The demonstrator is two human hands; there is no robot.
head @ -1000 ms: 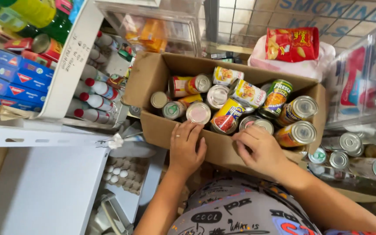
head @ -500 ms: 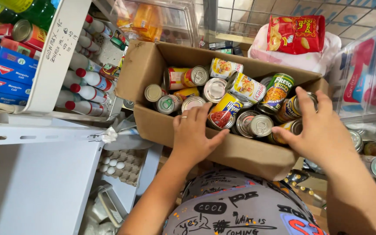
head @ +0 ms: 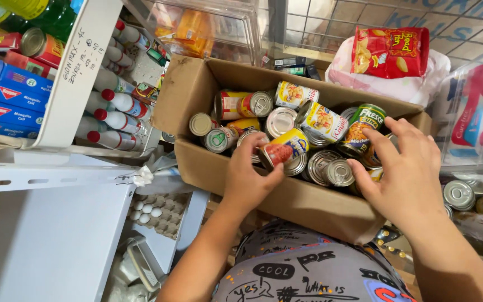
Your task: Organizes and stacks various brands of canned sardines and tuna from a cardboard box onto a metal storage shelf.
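- Light was bright and even from above; colours were saturated
- Glare sat on the can lids (head: 261,102) and clear plastic bins (head: 208,22)
- Soft shadows inside the cardboard box (head: 286,201)
- Edges bowed by the wide lens; focus mostly sharp

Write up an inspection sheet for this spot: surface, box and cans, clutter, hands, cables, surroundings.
Surface: white shelf, bare part at left.
Job's things: open cardboard box full of cans, most lying on their sides.
Clutter: egg tray below; white bottles lying stacked at left; loose cans at right.
Hands: left hand grips the box's near wall; right hand spread over the cans, grip cannot be told.
Cables: nothing seen.
Surroundings: blue boxes, red snack bag, wire grille.
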